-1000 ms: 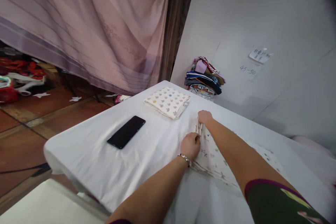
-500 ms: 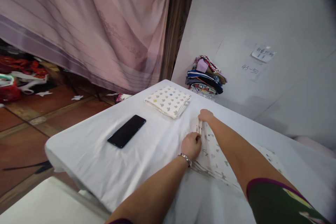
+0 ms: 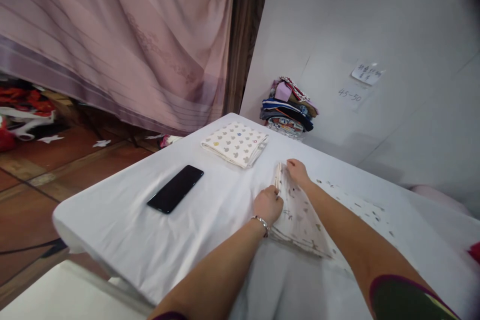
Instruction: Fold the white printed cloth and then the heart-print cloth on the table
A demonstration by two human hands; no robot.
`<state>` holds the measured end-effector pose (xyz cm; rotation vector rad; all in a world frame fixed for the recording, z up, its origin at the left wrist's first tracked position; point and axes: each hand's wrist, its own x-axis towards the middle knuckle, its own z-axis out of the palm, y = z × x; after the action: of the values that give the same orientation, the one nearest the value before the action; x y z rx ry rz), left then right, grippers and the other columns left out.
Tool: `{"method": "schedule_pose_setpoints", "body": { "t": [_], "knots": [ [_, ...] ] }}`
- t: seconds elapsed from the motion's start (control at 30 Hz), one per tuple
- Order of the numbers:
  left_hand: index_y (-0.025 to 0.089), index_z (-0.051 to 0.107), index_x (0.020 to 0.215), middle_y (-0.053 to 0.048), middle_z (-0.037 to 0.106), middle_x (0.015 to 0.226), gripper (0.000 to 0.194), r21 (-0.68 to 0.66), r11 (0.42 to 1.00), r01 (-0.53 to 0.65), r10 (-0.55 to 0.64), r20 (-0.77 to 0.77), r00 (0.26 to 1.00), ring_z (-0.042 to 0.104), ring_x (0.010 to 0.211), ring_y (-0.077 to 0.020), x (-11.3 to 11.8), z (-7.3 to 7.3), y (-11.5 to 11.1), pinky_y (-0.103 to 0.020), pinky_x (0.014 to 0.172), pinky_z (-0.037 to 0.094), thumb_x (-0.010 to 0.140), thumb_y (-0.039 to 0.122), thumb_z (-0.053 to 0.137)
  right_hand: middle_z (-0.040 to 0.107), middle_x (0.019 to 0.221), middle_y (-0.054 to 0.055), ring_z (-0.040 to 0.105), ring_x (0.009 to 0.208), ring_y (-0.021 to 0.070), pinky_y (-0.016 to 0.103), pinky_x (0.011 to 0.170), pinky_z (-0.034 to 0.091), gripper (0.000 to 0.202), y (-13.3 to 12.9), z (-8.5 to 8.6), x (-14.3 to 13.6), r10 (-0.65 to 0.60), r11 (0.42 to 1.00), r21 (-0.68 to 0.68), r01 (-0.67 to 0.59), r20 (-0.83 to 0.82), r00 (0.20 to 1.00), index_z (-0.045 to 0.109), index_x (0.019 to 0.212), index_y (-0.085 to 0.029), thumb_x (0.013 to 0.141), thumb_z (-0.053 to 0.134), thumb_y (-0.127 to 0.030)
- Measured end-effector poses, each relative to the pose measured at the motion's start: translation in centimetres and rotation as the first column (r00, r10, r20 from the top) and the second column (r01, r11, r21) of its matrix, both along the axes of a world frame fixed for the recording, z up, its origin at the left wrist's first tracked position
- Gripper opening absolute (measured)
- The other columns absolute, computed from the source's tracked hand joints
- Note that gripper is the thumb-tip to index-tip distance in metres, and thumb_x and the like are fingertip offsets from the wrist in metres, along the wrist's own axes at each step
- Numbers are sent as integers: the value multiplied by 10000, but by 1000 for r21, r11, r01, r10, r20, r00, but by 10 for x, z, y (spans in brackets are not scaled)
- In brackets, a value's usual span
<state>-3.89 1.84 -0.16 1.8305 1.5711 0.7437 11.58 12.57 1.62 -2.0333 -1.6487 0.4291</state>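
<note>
The cloth (image 3: 300,210) under the hands is cream with small dark scattered marks, too small to make out as shapes. The folded cloth (image 3: 235,143) is off-white with rows of grey motifs (a few are red, blue or yellow). The phone (image 3: 175,195) is glossy black, the table cover (image 3: 123,230) plain white. The curtain (image 3: 123,35) is pale pink with mauve stripes. The stacked clothes (image 3: 288,109) are mixed navy, pink and red.

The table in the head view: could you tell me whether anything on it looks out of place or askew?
Only the black phone: it lies at a slant on the white table among cloths. Both hands rest on the patterned cloth.
</note>
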Motion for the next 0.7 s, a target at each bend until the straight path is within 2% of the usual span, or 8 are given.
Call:
{"method": "schedule_pose_setpoints", "body": {
  "t": [0.1, 0.23, 0.4, 0.57, 0.7],
  "knots": [
    [219, 590, 948, -42, 668, 887, 242, 22, 1000, 4, -3, -23, 1000, 609, 832, -185, -1, 0, 0, -278, 695, 427, 737, 171, 481, 544, 1240, 100, 454, 1167, 184, 311, 1006, 317, 329, -16, -13, -8, 125, 990, 43, -131, 133, 983, 563, 1141, -159, 873, 383, -224],
    [215, 572, 944, -43, 661, 890, 230, 40, 999, 12, -10, -38, 999, 607, 852, -184, -2, -1, 1, -275, 703, 427, 742, 149, 484, 490, 1299, 108, 386, 1221, 181, 307, 1025, 270, 359, -22, -17, -15, 218, 973, 24, -231, 247, 944, 518, 1194, -147, 890, 341, -224],
    [212, 543, 948, -44, 630, 938, 251, 85, 996, 0, 2, -25, 1000, 595, 845, -172, -2, -1, 0, -271, 703, 420, 728, 114, 474, 332, 1435, 114, 217, 1333, 230, 401, 1065, 174, 415, -36, -18, -20, 221, 972, 5, -236, 333, 917, 439, 1278, -134, 907, 319, -277],
    [211, 514, 921, -39, 585, 989, 237, 131, 991, -15, 19, -32, 999, 581, 824, -156, -2, -1, -1, -265, 678, 413, 716, 102, 464, 264, 1476, 106, 193, 1353, 221, 424, 1063, 169, 467, -47, -20, -29, 250, 968, -116, -224, 336, 908, 344, 1357, -137, 931, 252, -303],
    [207, 502, 918, -37, 568, 1007, 218, 147, 989, -19, 23, -23, 999, 578, 824, -151, -3, -1, 0, -265, 698, 417, 726, 109, 469, 229, 1493, 95, 152, 1369, 203, 418, 1073, 143, 481, -58, -14, -27, 231, 973, -98, -211, 317, 920, 320, 1375, -164, 933, 263, -345]
  ]
}}
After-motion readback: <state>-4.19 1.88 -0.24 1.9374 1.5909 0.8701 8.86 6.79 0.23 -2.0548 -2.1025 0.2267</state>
